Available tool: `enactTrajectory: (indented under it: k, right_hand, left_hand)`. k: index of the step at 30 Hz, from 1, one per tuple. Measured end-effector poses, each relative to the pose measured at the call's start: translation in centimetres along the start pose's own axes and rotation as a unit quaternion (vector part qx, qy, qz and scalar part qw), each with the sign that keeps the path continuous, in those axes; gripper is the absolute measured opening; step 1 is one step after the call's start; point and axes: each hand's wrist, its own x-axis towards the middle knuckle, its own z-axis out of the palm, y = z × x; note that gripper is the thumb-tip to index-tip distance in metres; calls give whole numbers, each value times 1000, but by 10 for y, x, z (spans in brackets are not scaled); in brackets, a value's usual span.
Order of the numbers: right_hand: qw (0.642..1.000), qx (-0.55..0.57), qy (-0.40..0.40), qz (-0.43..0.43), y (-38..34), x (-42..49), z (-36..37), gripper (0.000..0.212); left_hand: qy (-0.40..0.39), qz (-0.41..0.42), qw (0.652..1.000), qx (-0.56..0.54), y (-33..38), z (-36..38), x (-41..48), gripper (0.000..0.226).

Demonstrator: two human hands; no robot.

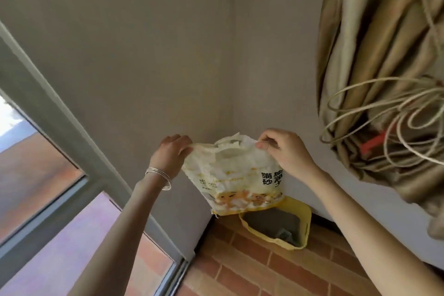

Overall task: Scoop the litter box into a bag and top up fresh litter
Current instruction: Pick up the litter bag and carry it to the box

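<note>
A white and yellow cat litter bag (236, 175) hangs in the air in the corner of the room, crumpled and sagging. My left hand (171, 151) pinches its top left corner; silver bangles circle that wrist. My right hand (282, 150) pinches the top right corner, thumb in front. Below the bag, on the brick-pattern floor, stands a yellow litter box (301, 217) holding grey litter (271, 222). The bag's lower edge hides the box's far left rim.
Grey walls (144, 55) meet in the corner behind the bag. A glass door with a grey frame (60, 132) runs along the left. A bundled beige curtain (384, 67) with coiled cord hangs close at the right. Brick floor (252, 267) lies in front of the box.
</note>
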Motion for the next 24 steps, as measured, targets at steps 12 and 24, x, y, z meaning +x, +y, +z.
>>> enactTrajectory:
  k: [12,24]
  right_hand:
    - [984,-57,85,148,-11,-58,5,12]
    - [974,-28,49,220,47,-117,47,15]
  left_hand:
    - [-78,73,990,-92,6,51,5,23]
    - [-78,53,988,-121,22,145,-49,58]
